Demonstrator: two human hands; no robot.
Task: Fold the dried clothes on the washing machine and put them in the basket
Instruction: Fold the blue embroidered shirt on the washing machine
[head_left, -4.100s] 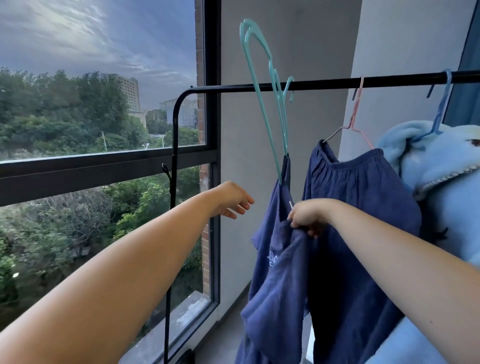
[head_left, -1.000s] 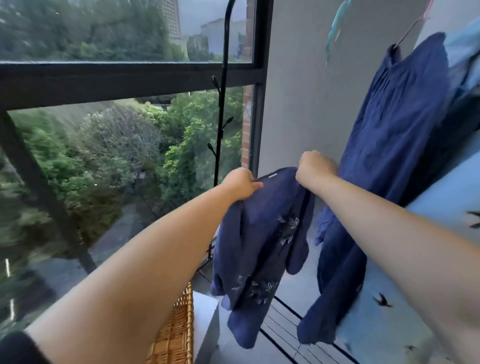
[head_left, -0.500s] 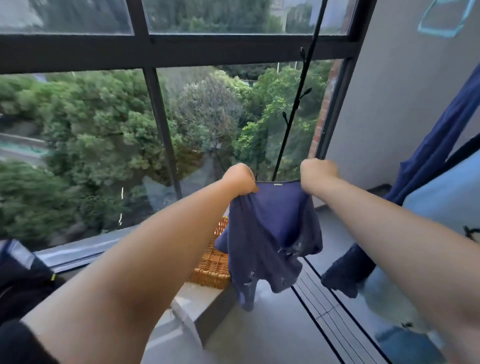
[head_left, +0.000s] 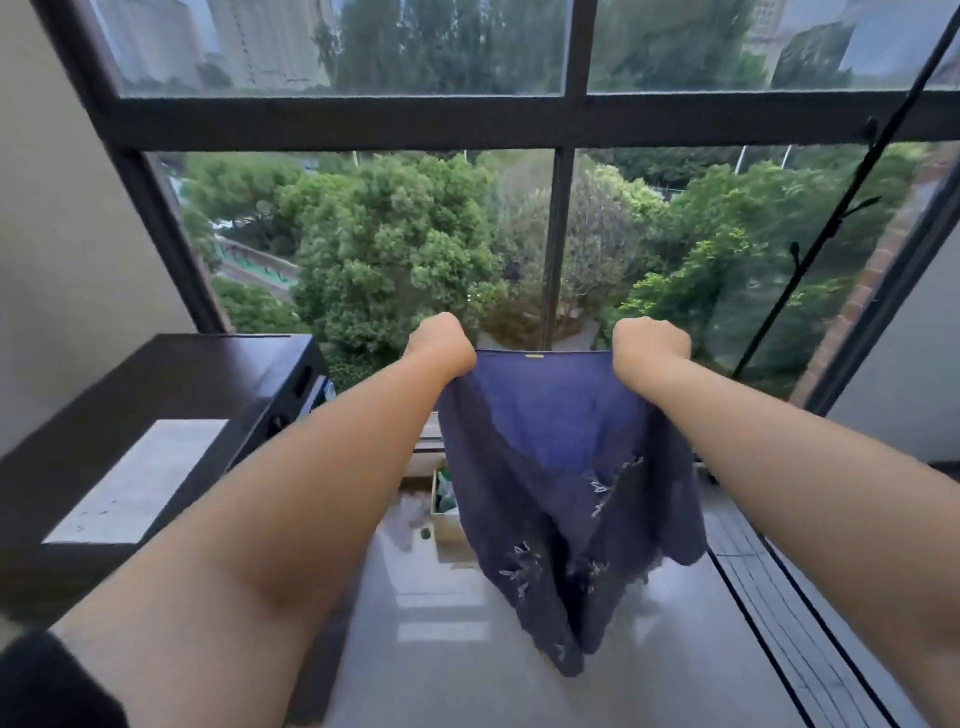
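A dark blue garment (head_left: 550, 467) with small white embroidered leaves hangs in the air in front of me, stretched by its top hem. My left hand (head_left: 441, 345) grips the hem's left corner and my right hand (head_left: 647, 348) grips the right corner, both fists closed on the cloth. The fabric droops down over the grey floor. To the left stands the dark washing machine (head_left: 171, 415) with a pale rectangle on its top. No basket shows in this frame.
A large black-framed window (head_left: 563, 119) fills the far side, with trees outside. A black rack pole (head_left: 831, 218) slants at the right. A small box (head_left: 444, 512) sits on the floor behind the garment. A floor track (head_left: 779, 613) runs along the right.
I have turned left, away from the drying rack. The hanging clothes and wicker basket have left the view and the washing machine has come in. Both hands now spread the garment's hem wider.
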